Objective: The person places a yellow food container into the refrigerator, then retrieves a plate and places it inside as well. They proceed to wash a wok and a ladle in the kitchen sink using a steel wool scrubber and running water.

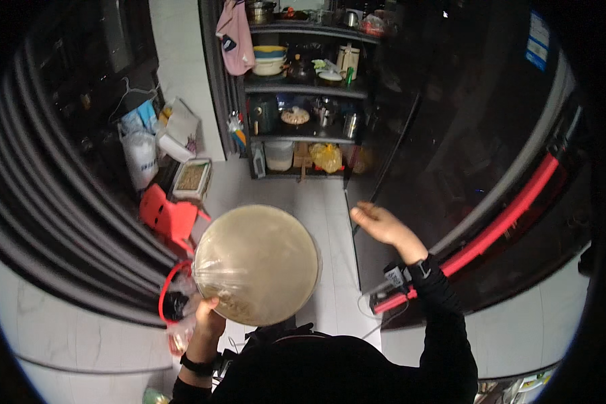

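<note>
My left hand (210,314) grips the lower left rim of a large round dish (262,262), thumb on top. Clear plastic film is drawn tight across the dish, with creases gathered at its left side. Something pale and lumpy shows dimly under the film near my thumb. My right hand (384,225) is raised in the air with nothing in it, to the right of the dish and in front of a dark glossy door panel (409,166). Its fingers point left and are slightly blurred.
Ahead stands a black shelf unit (308,90) with pots, bowls and bags. On the left are a red plastic chair (169,214), a red-rimmed bin (162,298), a shallow tray (193,179) and grey curtains (76,187). A long red bar (505,217) and a cable lie right.
</note>
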`<control>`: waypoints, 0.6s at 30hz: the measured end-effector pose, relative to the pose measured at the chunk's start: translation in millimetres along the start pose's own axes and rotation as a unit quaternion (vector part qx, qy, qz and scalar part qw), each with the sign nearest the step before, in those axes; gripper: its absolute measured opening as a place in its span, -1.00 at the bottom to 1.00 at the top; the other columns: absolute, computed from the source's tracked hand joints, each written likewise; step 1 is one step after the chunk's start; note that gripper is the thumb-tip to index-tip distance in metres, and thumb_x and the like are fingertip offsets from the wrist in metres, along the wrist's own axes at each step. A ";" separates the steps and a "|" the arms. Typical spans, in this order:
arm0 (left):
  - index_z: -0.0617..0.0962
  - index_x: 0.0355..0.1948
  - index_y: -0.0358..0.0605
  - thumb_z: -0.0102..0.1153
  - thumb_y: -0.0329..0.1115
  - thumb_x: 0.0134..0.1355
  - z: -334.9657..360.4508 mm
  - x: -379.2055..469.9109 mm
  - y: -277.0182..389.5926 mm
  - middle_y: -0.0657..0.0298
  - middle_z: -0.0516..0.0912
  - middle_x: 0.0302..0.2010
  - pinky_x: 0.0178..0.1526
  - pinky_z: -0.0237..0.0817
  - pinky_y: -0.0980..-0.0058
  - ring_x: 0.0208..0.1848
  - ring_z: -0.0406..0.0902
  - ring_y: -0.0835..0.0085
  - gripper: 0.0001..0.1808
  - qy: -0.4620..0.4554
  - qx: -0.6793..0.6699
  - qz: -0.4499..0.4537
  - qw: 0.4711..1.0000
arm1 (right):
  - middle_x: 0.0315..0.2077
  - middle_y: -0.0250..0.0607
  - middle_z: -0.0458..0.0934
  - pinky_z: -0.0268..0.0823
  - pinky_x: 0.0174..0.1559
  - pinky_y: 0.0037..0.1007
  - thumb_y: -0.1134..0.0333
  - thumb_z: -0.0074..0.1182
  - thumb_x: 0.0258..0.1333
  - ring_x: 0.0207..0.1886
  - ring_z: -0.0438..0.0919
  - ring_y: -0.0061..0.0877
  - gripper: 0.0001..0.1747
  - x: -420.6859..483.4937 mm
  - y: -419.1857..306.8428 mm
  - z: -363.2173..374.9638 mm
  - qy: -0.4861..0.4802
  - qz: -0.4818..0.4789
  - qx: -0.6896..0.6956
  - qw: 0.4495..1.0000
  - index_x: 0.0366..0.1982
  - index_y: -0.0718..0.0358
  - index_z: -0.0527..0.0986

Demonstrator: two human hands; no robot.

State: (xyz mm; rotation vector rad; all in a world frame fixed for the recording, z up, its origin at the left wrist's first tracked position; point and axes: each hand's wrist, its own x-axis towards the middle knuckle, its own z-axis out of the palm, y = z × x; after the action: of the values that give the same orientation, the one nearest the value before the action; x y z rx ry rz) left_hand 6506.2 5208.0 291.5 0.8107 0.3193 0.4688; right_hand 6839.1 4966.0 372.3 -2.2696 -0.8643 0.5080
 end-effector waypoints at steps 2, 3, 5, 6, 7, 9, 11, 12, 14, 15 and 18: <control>0.34 0.04 -0.24 0.12 -0.14 -0.17 2.2 61.6 15.8 0.13 0.46 -0.05 0.04 0.22 0.28 0.01 0.39 0.23 -0.30 0.004 0.026 0.016 1.000 | 0.08 0.20 0.24 0.15 0.12 -0.38 -0.24 -0.23 0.06 0.16 0.26 -0.17 -0.14 70.2 13.6 -45.0 0.081 0.109 -0.085 0.987 0.09 0.43 0.23; 0.32 0.07 -0.23 0.13 -0.14 -0.16 6.1 91.6 26.0 0.12 0.44 -0.01 0.06 0.21 0.26 0.04 0.37 0.23 -0.29 -0.022 0.026 0.002 0.999 | 0.03 0.20 0.29 0.19 0.09 -0.29 -0.16 -0.23 0.10 0.11 0.30 -0.11 -0.20 99.5 20.0 -65.1 0.151 0.103 -0.181 0.966 0.10 0.43 0.19; 0.28 0.10 -0.24 0.11 -0.16 -0.16 18.8 150.8 36.2 0.15 0.42 0.01 0.11 0.16 0.29 0.07 0.34 0.23 -0.26 -0.010 0.019 0.007 1.000 | -0.08 0.19 0.38 0.22 0.04 -0.23 -0.04 -0.20 0.13 0.02 0.36 -0.07 -0.34 152.7 33.9 -102.7 0.197 0.133 -0.289 0.928 0.03 0.42 0.24; 0.28 0.10 -0.22 0.09 -0.17 -0.16 24.7 177.0 39.3 0.15 0.42 0.00 0.11 0.16 0.28 0.08 0.34 0.23 -0.27 -0.026 -0.001 -0.005 1.000 | -0.13 0.17 0.40 0.23 0.02 -0.21 0.01 -0.18 0.12 -0.02 0.37 -0.06 -0.40 171.7 44.2 -119.1 0.213 0.114 -0.304 0.921 -0.04 0.42 0.27; 0.28 0.09 -0.22 0.08 -0.17 -0.16 29.7 206.8 41.2 0.15 0.42 0.00 0.10 0.17 0.27 0.08 0.34 0.23 -0.28 -0.011 -0.011 -0.028 0.999 | -0.18 0.16 0.41 0.24 0.01 -0.20 0.05 -0.16 0.12 -0.06 0.39 -0.06 -0.46 191.6 53.8 -135.5 0.235 0.109 -0.323 0.910 -0.10 0.42 0.30; 0.29 0.09 -0.21 0.07 -0.17 -0.15 32.9 255.5 34.8 0.14 0.42 0.01 0.09 0.19 0.25 0.07 0.35 0.24 -0.29 -0.033 -0.056 -0.048 0.997 | -0.12 0.07 0.40 0.22 0.04 -0.24 0.10 -0.09 0.08 0.02 0.34 -0.13 -0.51 221.4 80.0 -155.9 0.251 0.163 -0.346 0.889 -0.13 0.40 0.31; 0.31 0.07 -0.20 0.06 -0.15 -0.15 35.4 316.9 29.9 0.16 0.46 -0.06 0.05 0.23 0.26 0.00 0.40 0.25 -0.31 -0.038 -0.042 -0.058 0.997 | -0.07 0.03 0.38 0.19 0.08 -0.27 0.12 -0.07 0.07 0.07 0.30 -0.16 -0.51 258.7 107.7 -180.7 0.281 0.168 -0.372 0.869 -0.10 0.39 0.31; 0.31 0.06 -0.20 0.06 -0.14 -0.14 34.6 345.3 23.7 0.16 0.48 -0.08 0.04 0.23 0.26 -0.02 0.41 0.26 -0.32 -0.042 -0.046 -0.052 0.997 | -0.05 0.01 0.37 0.16 0.11 -0.29 0.13 -0.06 0.07 0.10 0.28 -0.18 -0.51 276.7 124.0 -190.6 0.272 0.188 -0.402 0.854 -0.09 0.38 0.31; 0.32 0.06 -0.20 0.05 -0.13 -0.13 34.2 400.6 16.0 0.17 0.49 -0.10 0.03 0.24 0.28 -0.04 0.43 0.27 -0.32 -0.052 -0.050 -0.065 0.995 | -0.01 -0.04 0.35 0.03 0.20 -0.32 0.15 -0.05 0.06 0.16 0.22 -0.23 -0.52 311.4 156.7 -209.3 0.291 0.192 -0.451 0.822 -0.06 0.34 0.32; 0.32 0.06 -0.20 0.05 -0.13 -0.13 34.6 428.7 15.1 0.18 0.48 -0.09 0.03 0.24 0.28 -0.04 0.43 0.27 -0.33 -0.060 -0.053 -0.085 0.993 | 0.02 -0.10 0.35 -0.08 0.24 -0.28 0.16 -0.04 0.05 0.18 0.19 -0.26 -0.54 329.4 172.7 -218.4 0.279 0.224 -0.513 0.780 -0.06 0.29 0.33; 0.32 0.05 -0.22 0.03 -0.13 -0.10 46.4 498.5 8.5 0.18 0.46 -0.05 0.05 0.24 0.29 0.00 0.41 0.28 -0.34 -0.057 -0.031 -0.085 0.994 | 0.01 -0.12 0.36 -0.14 0.24 -0.26 0.13 -0.12 0.06 0.19 0.17 -0.27 -0.53 363.4 212.3 -244.7 0.276 0.206 -0.576 0.741 -0.05 0.28 0.33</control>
State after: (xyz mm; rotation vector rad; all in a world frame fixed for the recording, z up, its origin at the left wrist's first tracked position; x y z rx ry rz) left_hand 6949.2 5441.3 281.0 0.7401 0.2630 0.2710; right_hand 7325.0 4991.3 356.8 -3.4545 -0.3214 -0.7932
